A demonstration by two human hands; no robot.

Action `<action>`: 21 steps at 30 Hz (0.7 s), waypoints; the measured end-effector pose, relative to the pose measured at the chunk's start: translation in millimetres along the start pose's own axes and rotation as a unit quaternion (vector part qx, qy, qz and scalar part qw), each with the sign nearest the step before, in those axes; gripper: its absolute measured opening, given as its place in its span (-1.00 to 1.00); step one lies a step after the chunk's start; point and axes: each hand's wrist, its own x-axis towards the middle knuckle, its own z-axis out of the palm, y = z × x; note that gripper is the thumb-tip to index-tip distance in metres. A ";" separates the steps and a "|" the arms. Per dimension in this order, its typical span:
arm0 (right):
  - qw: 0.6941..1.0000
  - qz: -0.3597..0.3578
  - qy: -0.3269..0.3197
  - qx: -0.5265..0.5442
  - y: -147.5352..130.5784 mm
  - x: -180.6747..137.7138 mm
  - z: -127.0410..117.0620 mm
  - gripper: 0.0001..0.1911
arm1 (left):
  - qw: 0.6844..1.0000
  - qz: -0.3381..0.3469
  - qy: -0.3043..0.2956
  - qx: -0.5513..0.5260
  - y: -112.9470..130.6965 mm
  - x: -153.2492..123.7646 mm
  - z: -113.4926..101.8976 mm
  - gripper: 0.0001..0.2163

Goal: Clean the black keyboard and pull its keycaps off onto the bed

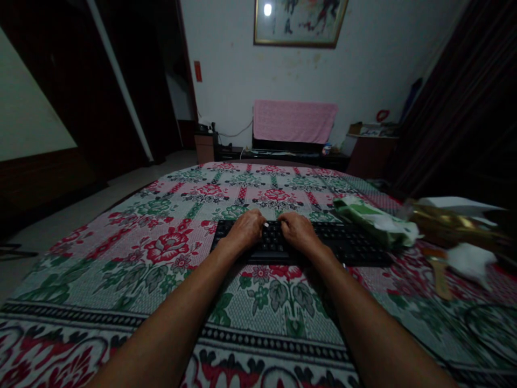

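A black computer keyboard (271,243) lies flat on the patterned cloth in front of me. Over its left half, my left hand (247,229) is closed with the fingers curled. A small white thing (265,224) shows at its fingertips, too small to name. My right hand (299,230) is above the middle of the keyboard, its fingers curled in toward the keys. Whatever those fingers hold, if anything, is hidden. Both hands partly cover the keys.
The floral cloth (167,245) covers the table. To the right are a green and white tissue pack (374,221), a brush (440,275), a crumpled white tissue (470,261) and a dark cable (470,323). A pink cloth (294,121) drapes something by the far wall.
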 end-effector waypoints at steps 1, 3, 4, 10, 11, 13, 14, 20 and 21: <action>1.000 0.000 -0.007 -0.003 0.3 -0.3 -0.5 -0.68 | 1.000 0.011 0.007 -0.005 1.5 0.1 1.3 -0.72; 1.000 0.000 -0.012 -0.010 0.6 -0.9 -1.5 -0.68 | 0.999 0.032 0.011 -0.015 3.4 0.1 2.1 -0.70; 1.000 0.000 -0.015 -0.012 0.6 -1.2 -2.1 -0.67 | 0.999 0.039 0.003 -0.014 3.5 -0.1 1.2 -0.70; 1.000 -0.001 -0.028 -0.006 -0.7 -2.4 -5.9 -0.64 | 0.999 -0.010 -0.038 0.027 -1.2 -1.6 -11.0 -0.71; 0.999 -0.001 -0.031 -0.005 -0.8 -2.5 -6.2 -0.64 | 0.999 -0.017 -0.022 0.024 -0.7 -1.5 -10.9 -0.72; 0.999 -0.001 -0.035 -0.003 -0.4 -2.5 -6.2 -0.63 | 1.000 -0.018 0.018 0.011 1.8 -0.4 -7.4 -0.72; 0.999 -0.002 -0.035 -0.002 0.0 -2.5 -5.8 -0.63 | 0.999 -0.012 0.037 0.002 3.3 0.4 -4.5 -0.72; 0.999 -0.007 -0.035 0.002 1.5 -2.2 -4.4 -0.63 | 0.999 0.032 0.026 -0.028 3.5 2.8 7.8 -0.72; 0.999 -0.008 -0.034 0.000 1.3 -2.4 -4.7 -0.63 | 0.999 0.030 0.018 -0.032 2.5 2.7 7.3 -0.71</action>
